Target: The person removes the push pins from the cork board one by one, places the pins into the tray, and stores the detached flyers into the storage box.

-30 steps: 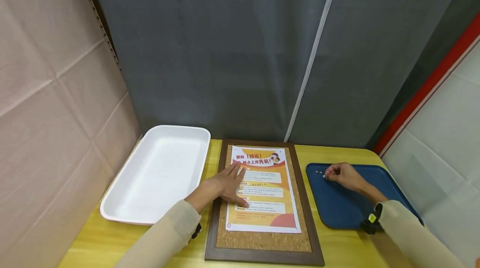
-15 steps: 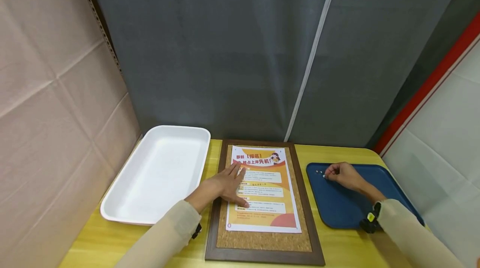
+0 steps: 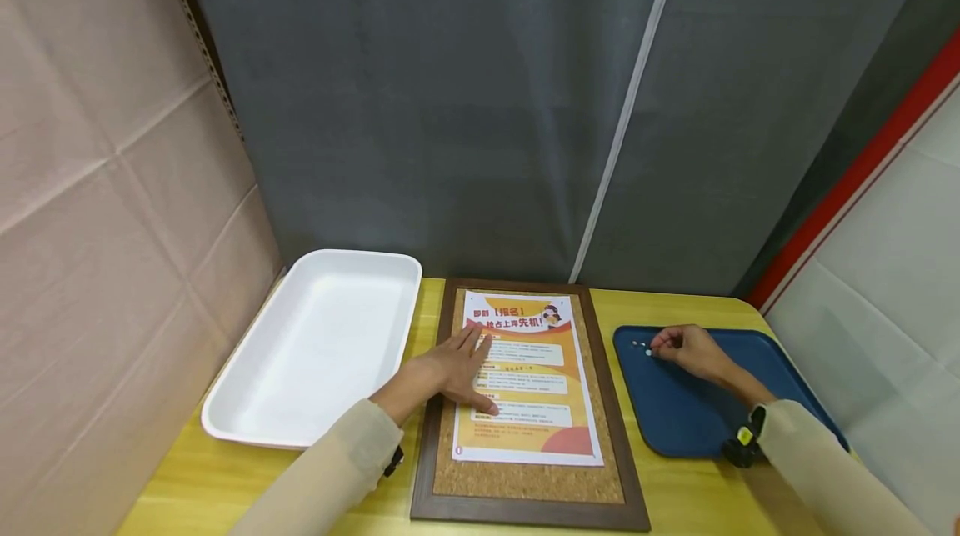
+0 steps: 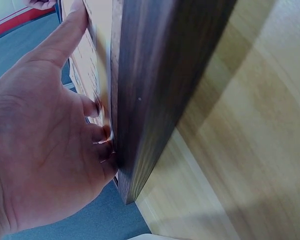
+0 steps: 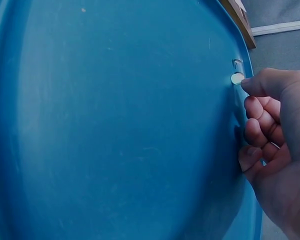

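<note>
At the left of the yellow table (image 3: 180,482), a deep white tray (image 3: 322,344) stands just beside a wood-framed corkboard (image 3: 525,488). The left hand (image 3: 457,369) rests on the left part of a printed poster (image 3: 517,436), fingers spread. The poster lies flat on the cork, its long axis running from the near edge to the far one.

To the right of the corkboard is a blue tray (image 3: 686,419). Near its far left corner lie a pale disc (image 5: 237,78), perhaps a thumbtack head, and a few tiny pieces too small to name. The right hand (image 3: 693,353) reaches leftward to them, fingers curled; the disc lies right at its thumb tip, well apart from the left hand. Whether the disc is pinched or only touched I cannot tell.
</note>
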Action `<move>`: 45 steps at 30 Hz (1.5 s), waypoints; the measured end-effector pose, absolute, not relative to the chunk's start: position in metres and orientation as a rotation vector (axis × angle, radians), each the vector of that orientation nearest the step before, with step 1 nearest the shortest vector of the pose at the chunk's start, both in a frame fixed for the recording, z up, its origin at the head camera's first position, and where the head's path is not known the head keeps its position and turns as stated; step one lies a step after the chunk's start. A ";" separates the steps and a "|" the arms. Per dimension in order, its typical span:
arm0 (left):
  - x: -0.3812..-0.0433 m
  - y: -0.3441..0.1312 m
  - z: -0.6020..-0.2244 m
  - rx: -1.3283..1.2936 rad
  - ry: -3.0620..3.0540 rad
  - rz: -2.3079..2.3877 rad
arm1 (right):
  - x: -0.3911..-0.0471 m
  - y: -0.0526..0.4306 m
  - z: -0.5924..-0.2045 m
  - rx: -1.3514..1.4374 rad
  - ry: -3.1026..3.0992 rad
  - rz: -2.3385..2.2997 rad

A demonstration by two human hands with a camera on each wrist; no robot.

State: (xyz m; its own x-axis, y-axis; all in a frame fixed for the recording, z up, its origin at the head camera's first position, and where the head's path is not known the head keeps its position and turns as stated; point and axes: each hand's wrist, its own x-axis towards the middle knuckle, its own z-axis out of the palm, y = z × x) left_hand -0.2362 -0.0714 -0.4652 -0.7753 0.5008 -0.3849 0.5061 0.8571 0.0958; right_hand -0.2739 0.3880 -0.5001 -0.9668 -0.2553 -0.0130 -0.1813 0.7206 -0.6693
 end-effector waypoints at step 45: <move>-0.237 -0.072 -0.464 0.750 2.627 -0.026 | -0.234 0.285 -0.475 -0.883 2.715 -1.247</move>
State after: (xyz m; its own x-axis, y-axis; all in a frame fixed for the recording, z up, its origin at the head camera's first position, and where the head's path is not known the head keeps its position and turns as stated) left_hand -0.2371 -0.0721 -0.4636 -0.7728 0.5024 -0.3877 0.5100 0.8553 0.0917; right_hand -0.2336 0.2851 -0.4745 -0.8391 -0.5043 0.2038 -0.4832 0.5192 -0.7049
